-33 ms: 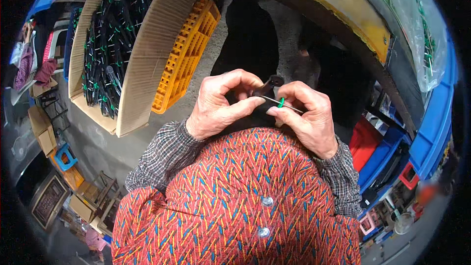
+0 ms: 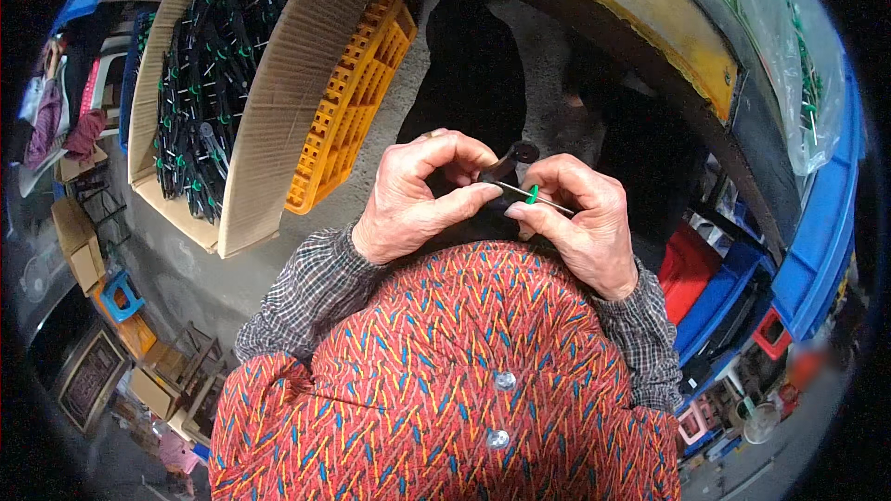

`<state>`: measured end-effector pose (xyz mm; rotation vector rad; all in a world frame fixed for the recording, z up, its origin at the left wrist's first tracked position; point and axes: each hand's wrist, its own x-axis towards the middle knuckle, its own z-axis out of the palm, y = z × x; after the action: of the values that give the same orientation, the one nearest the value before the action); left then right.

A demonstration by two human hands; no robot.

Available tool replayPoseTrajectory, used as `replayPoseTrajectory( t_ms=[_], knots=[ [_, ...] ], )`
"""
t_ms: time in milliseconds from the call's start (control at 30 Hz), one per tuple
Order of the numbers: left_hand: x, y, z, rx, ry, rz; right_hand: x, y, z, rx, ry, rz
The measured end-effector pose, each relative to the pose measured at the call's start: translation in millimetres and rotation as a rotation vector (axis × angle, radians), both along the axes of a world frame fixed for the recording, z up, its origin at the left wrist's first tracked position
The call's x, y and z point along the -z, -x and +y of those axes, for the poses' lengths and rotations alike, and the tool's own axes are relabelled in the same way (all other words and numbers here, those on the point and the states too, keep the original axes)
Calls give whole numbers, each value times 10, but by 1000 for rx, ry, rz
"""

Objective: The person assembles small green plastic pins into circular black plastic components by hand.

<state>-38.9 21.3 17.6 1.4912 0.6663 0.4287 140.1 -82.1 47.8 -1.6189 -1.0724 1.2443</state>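
Above my lap, my left hand (image 2: 419,193) is closed on a black plastic part (image 2: 513,161) with a rounded, knob-like end that sticks up between my hands. Its lower portion is hidden by my fingers. My right hand (image 2: 583,219) pinches a thin metal rod (image 2: 510,187) that carries a small green piece (image 2: 533,194) near my thumb. The rod slants from my left thumb tip to my right fingers, against or just in front of the black part. Whether it enters that part, I cannot tell.
To the left stands a cardboard box (image 2: 288,102) holding many black parts with green bits and metal pins (image 2: 200,102). A yellow plastic crate (image 2: 345,116) is beside it. At the right, a clear bag (image 2: 780,56) with green pieces hangs by a blue tray (image 2: 817,241). A worn table edge (image 2: 640,14) crosses ahead.
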Motion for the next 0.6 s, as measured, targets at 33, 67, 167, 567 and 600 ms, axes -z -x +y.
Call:
replayPoseTrajectory(
  t_ms=[33,67,167,567,600],
  knots=[
    [9,-12,-20,-3,4,-7,8,-7,-22,36,20,61],
    [19,-26,-50,-12,44,-27,16,-17,-45,74,41,121],
    [-21,-63,-136,-52,201,-61,39,-35,-86,89,26,87],
    [-41,-271,-247,-90,-21,-24,217,-152,-258,95,74,123],
    [-29,-286,-243,-92,-59,-19,222,-166,-256,87,76,119]
  ],
)
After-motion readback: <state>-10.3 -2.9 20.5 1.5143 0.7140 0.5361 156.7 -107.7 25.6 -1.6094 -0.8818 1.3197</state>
